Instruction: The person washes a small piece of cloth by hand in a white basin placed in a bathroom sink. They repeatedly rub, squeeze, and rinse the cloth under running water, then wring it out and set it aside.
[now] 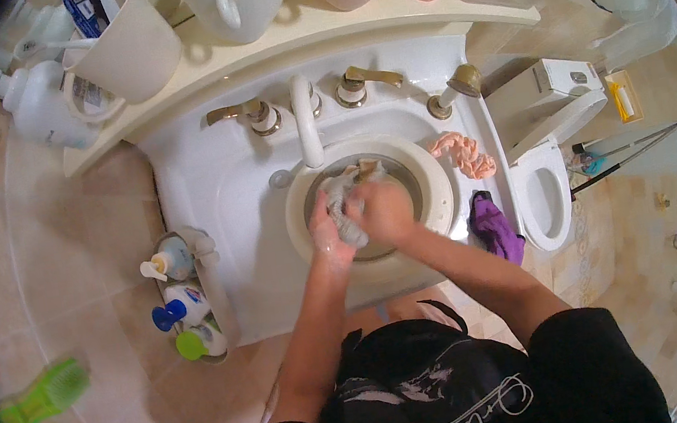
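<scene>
Both hands are over a round cream basin [440, 197] that stands in the white washbasin [223, 221]. Wet greyish-white cloth [342, 211] is bunched up between them. My left hand [322, 223] grips its left side, with suds on the wrist. My right hand [383, 208], blurred, is closed on the cloth from the right. A tan part of the cloth [369, 167] shows beyond the fingers. Cloudy water appears to lie in the basin beneath, mostly hidden by the hands. The white faucet spout [307, 125] ends just above the basin's far rim.
Right of the basin lie a peach scrunchie-like cloth [467, 154] and a purple cloth [496, 228]. A caddy [217, 293] with several pump bottles hangs at the left edge. Two brass lever handles [243, 111] flank the spout. Mugs [128, 53] line the shelf [263, 43]. A toilet [545, 202] stands right.
</scene>
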The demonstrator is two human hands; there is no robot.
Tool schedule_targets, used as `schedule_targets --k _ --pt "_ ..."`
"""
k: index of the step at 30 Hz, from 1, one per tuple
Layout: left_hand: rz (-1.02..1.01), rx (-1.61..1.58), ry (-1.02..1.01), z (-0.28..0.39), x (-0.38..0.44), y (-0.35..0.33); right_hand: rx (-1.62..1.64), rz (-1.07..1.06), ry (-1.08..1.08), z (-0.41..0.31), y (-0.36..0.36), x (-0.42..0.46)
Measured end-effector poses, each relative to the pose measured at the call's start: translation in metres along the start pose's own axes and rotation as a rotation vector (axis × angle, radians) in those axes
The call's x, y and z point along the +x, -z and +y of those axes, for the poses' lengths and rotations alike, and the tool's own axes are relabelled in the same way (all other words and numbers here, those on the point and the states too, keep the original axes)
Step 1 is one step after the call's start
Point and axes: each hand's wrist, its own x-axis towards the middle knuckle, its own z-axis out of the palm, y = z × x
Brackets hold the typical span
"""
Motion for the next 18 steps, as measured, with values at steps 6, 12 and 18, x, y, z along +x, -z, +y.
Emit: schedule_targets --k 6,12,18 --pt "-0.103 0.016 0.093 0.001 -0.015 -0.016 -0.008 -0.027 0.032 -0.022 0.008 0.009" --pt "-0.153 -0.087 -0.057 0.008 -0.023 -0.033 0.245 -0.234 -0.274 0.047 0.013 0.007" --pt "-0.015 -0.432 -0.095 0.010 -0.018 -0.014 0.382 -0.457 -0.137 0.022 0.020 -0.029"
